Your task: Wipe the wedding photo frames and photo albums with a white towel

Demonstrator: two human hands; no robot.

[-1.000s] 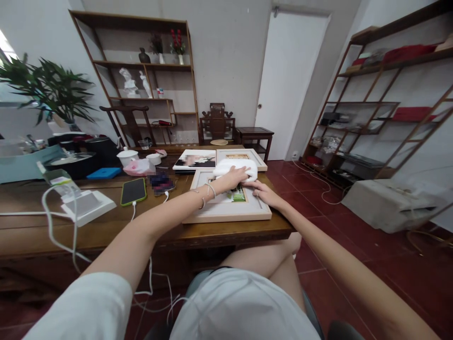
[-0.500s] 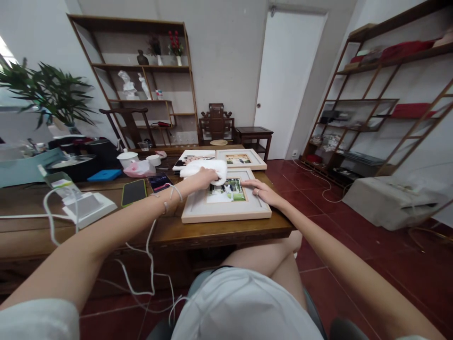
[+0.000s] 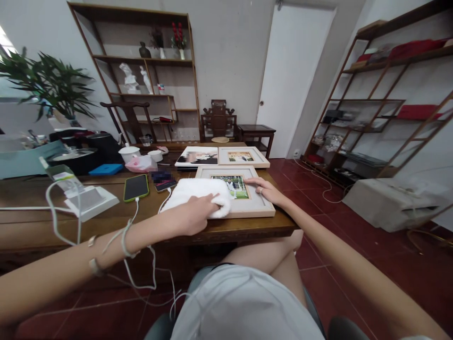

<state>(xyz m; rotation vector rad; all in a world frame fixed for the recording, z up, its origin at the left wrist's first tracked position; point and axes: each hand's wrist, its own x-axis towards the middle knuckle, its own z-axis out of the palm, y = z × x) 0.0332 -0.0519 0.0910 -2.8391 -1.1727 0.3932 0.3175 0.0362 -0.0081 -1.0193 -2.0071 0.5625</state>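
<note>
Head view: left fingers (image 3: 211,202) tight on white cloth (image 3: 193,190) over framed picture (image 3: 244,192); right fingers (image 3: 254,181) outstretched, loose, atop it

I count two hands of my own, one left hand (image 3: 195,214) and one right hand (image 3: 269,191); one white towel (image 3: 196,189), two framed pictures (image 3: 260,203) and one unframed picture (image 3: 200,155). I also see two phones (image 3: 136,187), one blue box (image 3: 106,169), one pink bag (image 3: 138,164), two white statuettes (image 3: 130,81), two wooden chairs (image 3: 218,123), one side table (image 3: 255,128), one door (image 3: 293,78) and two shelf units (image 3: 130,10).
</note>
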